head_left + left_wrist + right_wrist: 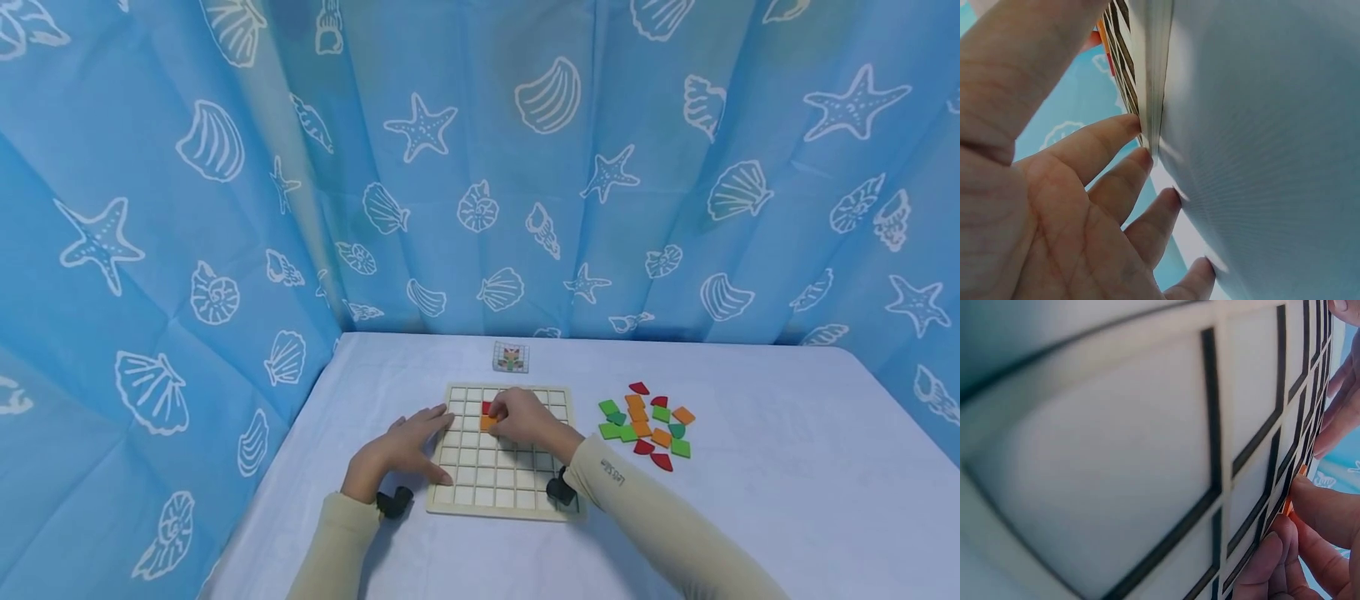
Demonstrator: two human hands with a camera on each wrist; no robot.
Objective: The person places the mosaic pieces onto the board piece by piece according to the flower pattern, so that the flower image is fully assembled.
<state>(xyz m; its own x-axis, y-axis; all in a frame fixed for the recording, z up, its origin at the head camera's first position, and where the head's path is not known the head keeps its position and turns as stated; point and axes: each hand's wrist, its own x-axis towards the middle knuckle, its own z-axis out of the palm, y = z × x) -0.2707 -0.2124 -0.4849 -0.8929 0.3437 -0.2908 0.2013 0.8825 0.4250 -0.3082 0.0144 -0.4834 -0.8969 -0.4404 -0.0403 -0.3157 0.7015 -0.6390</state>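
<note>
A wooden grid board [467,505] with square cells lies on the white table. My left hand [408,446] rests at its left side, fingers spread and touching the edge; in the left wrist view the fingertips [1132,124] meet the board's rim. Over the upper part of the board, my right hand [522,418] pinches an orange tile [1287,506] between thumb and fingers, low against the grid. An orange square [487,424] shows in a cell beside those fingertips, with a red piece [487,407] just above it, partly hidden by the hand.
Right of the board lies a loose spread of orange squares [661,437], green squares [680,448], dark green pieces [677,431] and red quarter-round pieces [662,462]. Behind the board is a small pattern card [511,357]. A blue shell-print curtain [480,275] hangs behind the table.
</note>
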